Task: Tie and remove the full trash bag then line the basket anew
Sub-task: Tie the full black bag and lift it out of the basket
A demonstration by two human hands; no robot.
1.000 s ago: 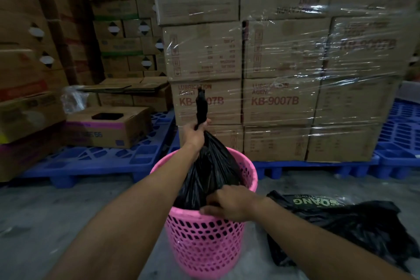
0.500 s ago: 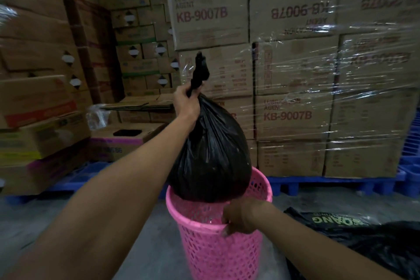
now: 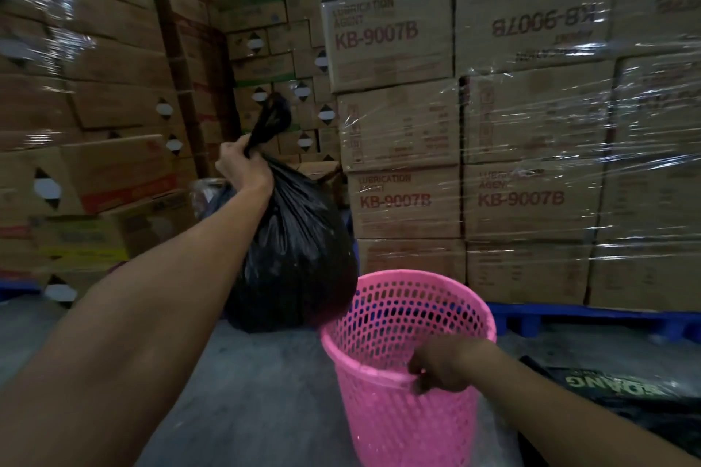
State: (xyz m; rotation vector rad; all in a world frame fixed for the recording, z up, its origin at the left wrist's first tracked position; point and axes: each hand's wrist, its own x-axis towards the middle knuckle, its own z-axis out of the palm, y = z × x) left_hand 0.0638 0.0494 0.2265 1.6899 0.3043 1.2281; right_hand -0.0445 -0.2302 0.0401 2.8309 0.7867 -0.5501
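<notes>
My left hand (image 3: 242,165) grips the twisted neck of the full black trash bag (image 3: 296,254) and holds it in the air, left of and above the pink perforated basket (image 3: 402,402). The bag's bottom is clear of the basket and just overlaps its far left rim in view. My right hand (image 3: 440,364) pinches the basket's near rim and holds it down on the concrete floor. The basket shows no liner inside. A flat black bag with green lettering (image 3: 614,387) lies on the floor at the right, behind my right forearm.
Shrink-wrapped cardboard boxes (image 3: 531,125) on blue pallets (image 3: 591,318) form a wall right behind the basket. More stacked boxes (image 3: 95,148) stand at the left. Grey concrete floor (image 3: 250,390) lies between my arms.
My left hand has lifted the black bag out of the basket and swung it to the left. My right hand stays on the basket's rim.
</notes>
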